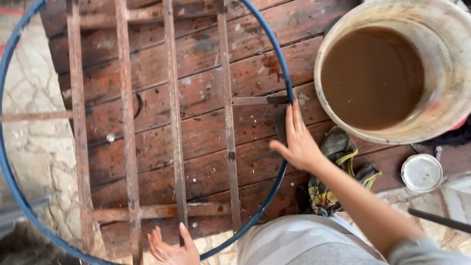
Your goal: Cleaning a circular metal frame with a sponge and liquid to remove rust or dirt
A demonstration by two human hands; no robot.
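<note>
We look down on a round metal frame (147, 122): a blue ring (274, 59) with rusty brown bars (174, 118) running across it, lying flat on a worn, paint-flecked wooden board (255, 44). Our right hand (299, 142) rests on the ring's right-hand side, palm down and fingers stretched out straight, pressing a dark pad (280, 125) against the metal near a short cross bar (257, 100); its grip is open and flat, curled round nothing. Our left hand (171, 248) lies at the bottom edge, fingers spread and loose, touching the lower end of a bar just inside the ring; it holds nothing that we can see.

Just beyond the right hand stands a large stained bucket (456, 64) filled with muddy brown water (373, 78). Beneath the wrist lies a crumpled pair of grey and yellow gloves (343, 152), and near them a small round white lid (421, 172). To the left the board ends and pale cracked stone floor (34, 147) shows through the ring.
</note>
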